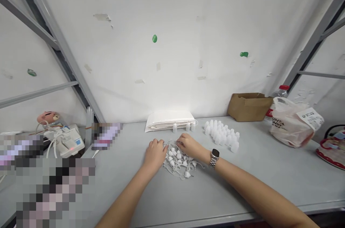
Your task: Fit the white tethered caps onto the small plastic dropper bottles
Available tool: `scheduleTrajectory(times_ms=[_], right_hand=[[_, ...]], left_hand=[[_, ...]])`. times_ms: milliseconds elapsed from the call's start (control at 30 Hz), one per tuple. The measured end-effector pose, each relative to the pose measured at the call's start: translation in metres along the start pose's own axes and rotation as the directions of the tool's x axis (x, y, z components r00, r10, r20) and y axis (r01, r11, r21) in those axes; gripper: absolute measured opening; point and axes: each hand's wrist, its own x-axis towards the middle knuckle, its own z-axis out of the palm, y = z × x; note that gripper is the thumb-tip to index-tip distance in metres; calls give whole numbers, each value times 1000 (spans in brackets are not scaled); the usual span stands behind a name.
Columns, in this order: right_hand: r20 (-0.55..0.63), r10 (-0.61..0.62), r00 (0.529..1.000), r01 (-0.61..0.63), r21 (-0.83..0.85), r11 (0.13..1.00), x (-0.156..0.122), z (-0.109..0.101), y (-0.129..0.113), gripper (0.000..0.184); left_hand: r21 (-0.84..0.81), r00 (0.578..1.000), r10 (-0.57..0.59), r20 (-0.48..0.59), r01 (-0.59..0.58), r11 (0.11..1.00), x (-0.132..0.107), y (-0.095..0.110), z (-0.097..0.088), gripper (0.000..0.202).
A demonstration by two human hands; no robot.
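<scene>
My left hand [155, 153] and right hand [190, 145] on the white cap pile [180, 163] centre frame, gripping or not I cannot tell, brown box [249, 107] upper right, contents hidden, bare table [242, 185] toward near edge.

Small white plastic caps [178, 161] lie heaped on the flat grey table [242, 185], centre front. The left hand [155, 154] sits at the heap's left edge and the right hand [190, 146] at its rear right. Behind the heap, three small white plastic bottles [183, 126] stand before a flat white paper stack [169, 118] by the wall. A cluster of white plastic bottles [222, 135] stands to the right. The brown cardboard box [249, 106] and a translucent plastic bag [292, 127] lie farther right.
</scene>
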Motion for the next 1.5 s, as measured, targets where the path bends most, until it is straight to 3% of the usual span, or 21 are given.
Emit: scheduleTrajectory(times_ms=[100,200,333,400,467,767,933,1167,1233,1300,1400,1500], right_hand=[[-24,-7,1000,8,32,999,-7,-9,-1,20],[-143,41,989,-34,52,998,-11,-31,10,23],[-276,291,916,-309,-23,951,-18,-67,44,18],[-321,414,852,-469,-115,876,-23,-79,63,16],[-316,478,819,-549,-194,813,-27,-84,76,16],[-253,481,840,-535,-236,811,-31,-73,89,14],[-234,471,850,-520,-235,821,-30,-69,87,12],[-241,457,856,-503,-189,843,-28,-78,77,14],[-242,454,858,-491,-121,863,-26,-86,66,15],[-205,463,862,-446,124,886,-25,-91,50,16],[-81,379,922,-292,498,816,-24,-90,18,18],[-45,279,959,-181,660,729,-24,-78,-10,20]], left_hand=[[-17,1000,20,9,-20,1000,0,0,-2,35],[-28,1000,20,-9,-20,999,0,0,-4,35],[-29,999,14,-50,-15,999,-1,0,-6,34],[-33,998,11,-63,-13,999,-1,0,-8,34],[-43,998,1,-68,-4,999,0,-1,-10,35],[-131,995,-57,-76,47,990,2,-10,-20,34],[-230,995,-21,-93,-1,973,1,-7,-18,32],[-495,982,-100,-159,9,869,3,-5,-29,30],[-569,966,-127,-224,-24,822,2,-3,-30,31],[-646,963,-88,-256,-103,756,-1,2,-29,34],[-744,981,83,-173,-185,642,-8,13,-23,44],[-798,982,179,-64,-158,581,-15,24,-16,48]])
